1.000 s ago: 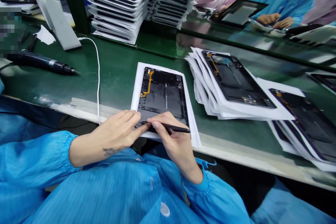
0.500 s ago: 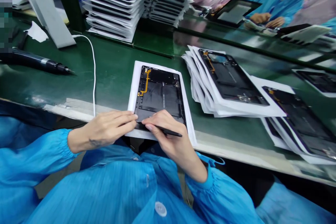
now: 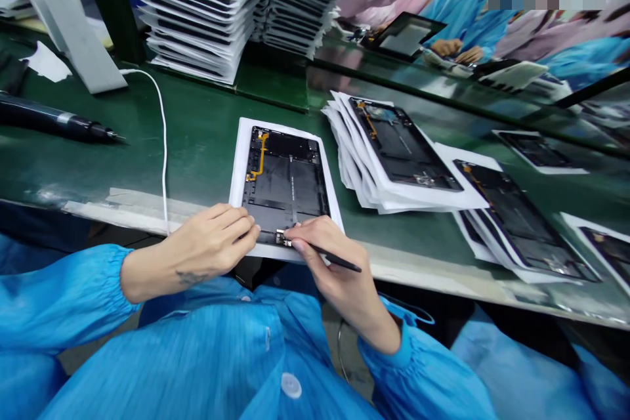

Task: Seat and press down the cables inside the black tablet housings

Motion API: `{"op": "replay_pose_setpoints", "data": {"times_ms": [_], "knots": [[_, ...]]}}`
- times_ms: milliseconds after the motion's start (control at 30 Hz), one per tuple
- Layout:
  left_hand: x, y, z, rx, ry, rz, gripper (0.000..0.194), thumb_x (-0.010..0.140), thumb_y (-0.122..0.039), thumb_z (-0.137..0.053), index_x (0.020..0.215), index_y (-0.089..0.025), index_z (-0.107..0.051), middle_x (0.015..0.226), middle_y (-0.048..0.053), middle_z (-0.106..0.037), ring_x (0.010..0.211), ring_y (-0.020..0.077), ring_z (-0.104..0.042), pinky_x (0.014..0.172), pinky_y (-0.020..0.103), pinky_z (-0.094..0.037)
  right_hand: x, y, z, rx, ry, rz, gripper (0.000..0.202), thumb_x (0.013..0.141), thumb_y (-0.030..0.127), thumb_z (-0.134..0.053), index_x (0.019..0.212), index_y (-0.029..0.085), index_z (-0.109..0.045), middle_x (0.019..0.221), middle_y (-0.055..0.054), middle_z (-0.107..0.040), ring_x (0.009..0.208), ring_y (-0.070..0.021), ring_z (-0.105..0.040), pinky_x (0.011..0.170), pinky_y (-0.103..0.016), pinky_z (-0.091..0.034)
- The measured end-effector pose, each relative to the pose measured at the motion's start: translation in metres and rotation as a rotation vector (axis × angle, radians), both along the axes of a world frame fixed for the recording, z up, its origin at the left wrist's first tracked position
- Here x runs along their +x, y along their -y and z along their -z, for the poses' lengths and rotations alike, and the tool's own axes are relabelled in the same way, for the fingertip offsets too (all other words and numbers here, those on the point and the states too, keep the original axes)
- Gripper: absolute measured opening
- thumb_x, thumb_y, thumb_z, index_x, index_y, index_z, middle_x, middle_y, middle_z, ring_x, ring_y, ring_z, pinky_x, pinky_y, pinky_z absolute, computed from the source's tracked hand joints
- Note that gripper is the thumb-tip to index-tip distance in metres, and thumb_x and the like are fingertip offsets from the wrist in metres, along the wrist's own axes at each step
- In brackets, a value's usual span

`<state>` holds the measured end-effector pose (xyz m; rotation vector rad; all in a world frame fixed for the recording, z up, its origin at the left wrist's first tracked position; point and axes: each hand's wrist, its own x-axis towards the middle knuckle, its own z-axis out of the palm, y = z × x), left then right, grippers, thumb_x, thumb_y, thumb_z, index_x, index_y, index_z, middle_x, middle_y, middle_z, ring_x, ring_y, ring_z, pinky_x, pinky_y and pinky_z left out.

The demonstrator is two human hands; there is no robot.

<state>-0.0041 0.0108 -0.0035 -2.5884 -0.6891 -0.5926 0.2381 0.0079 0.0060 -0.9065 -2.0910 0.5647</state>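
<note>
In front of me a black tablet housing (image 3: 278,174) lies on a white sheet (image 3: 237,164), with an orange flex cable along its left side. At the housing's near edge sits a small silvery connector part (image 3: 281,236). My right hand (image 3: 335,249) is closed round a slim black pen-like tool (image 3: 342,262), its fingertips just right of that part; the tool's tip is hidden. My left hand (image 3: 211,239) has its fingers curled together at the housing's near left corner. Whatever its fingertips pinch is hidden from view.
A stack of tablet housings and sheets (image 3: 408,151) stands to the right, more housings (image 3: 526,223) beyond. Tall stacks (image 3: 197,20) rise at the back. An electric screwdriver (image 3: 63,121), a white stand (image 3: 81,46) and its cable (image 3: 162,144) are left. A co-worker's hands (image 3: 457,50) work opposite.
My right hand has moved slightly right along the housing's near edge, and the silvery connector part now shows. My left fingers have curled in more. The whole view has shifted somewhat.
</note>
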Motion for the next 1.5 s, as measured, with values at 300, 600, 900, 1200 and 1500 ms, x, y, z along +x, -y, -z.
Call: {"op": "replay_pose_setpoints", "data": {"times_ms": [300,600,900,1200,1500], "knots": [[0.011,0.003,-0.003,0.029,-0.044,-0.017,0.026,0.098,-0.008,-0.047,0.117,-0.003,-0.065,0.092,0.013,-0.072,0.082,0.0236,-0.070,0.075,0.037,-0.057,-0.003,0.012,-0.004,0.070,0.200,-0.064,0.013,0.098,0.015,-0.055,0.097,0.018,-0.068,0.087,-0.006,-0.069,0.084,-0.0188,-0.063,0.077,-0.034,-0.055],[-0.023,0.007,0.014,-0.160,0.245,-0.075,0.036,0.095,0.000,-0.041,0.122,-0.007,-0.063,0.126,0.016,-0.069,0.120,0.0264,-0.066,0.096,0.041,-0.059,-0.003,-0.024,-0.008,0.085,0.150,0.010,0.035,0.104,0.022,-0.041,0.137,0.023,-0.055,0.093,-0.005,-0.067,0.082,-0.0171,-0.067,0.079,-0.032,-0.057],[-0.032,0.010,0.013,-0.278,0.188,0.003,0.036,0.095,-0.007,-0.048,0.127,-0.010,-0.062,0.131,0.016,-0.067,0.129,0.0274,-0.061,0.106,0.043,-0.054,-0.016,-0.027,-0.007,0.209,0.425,-0.208,0.049,0.102,0.015,-0.043,0.149,0.029,-0.048,0.104,-0.006,-0.067,0.089,-0.0165,-0.066,0.074,-0.027,-0.057],[-0.037,0.012,0.017,-0.400,0.124,-0.006,0.047,0.091,-0.014,-0.055,0.138,-0.016,-0.058,0.147,0.019,-0.054,0.135,0.0322,-0.055,0.109,0.050,-0.051,-0.020,-0.019,0.009,0.257,0.479,-0.155,0.042,0.096,0.006,-0.048,0.133,0.019,-0.061,0.118,-0.012,-0.070,0.102,-0.0195,-0.070,0.077,-0.028,-0.059],[-0.037,0.010,0.023,-0.353,0.128,0.031,0.051,0.089,-0.016,-0.056,0.139,-0.014,-0.057,0.144,0.021,-0.057,0.130,0.0318,-0.060,0.105,0.049,-0.053,-0.024,-0.018,0.013,0.321,0.501,-0.148,0.037,0.097,0.006,-0.046,0.127,0.018,-0.063,0.105,-0.010,-0.072,0.091,-0.0178,-0.070,0.071,-0.026,-0.056]]}}
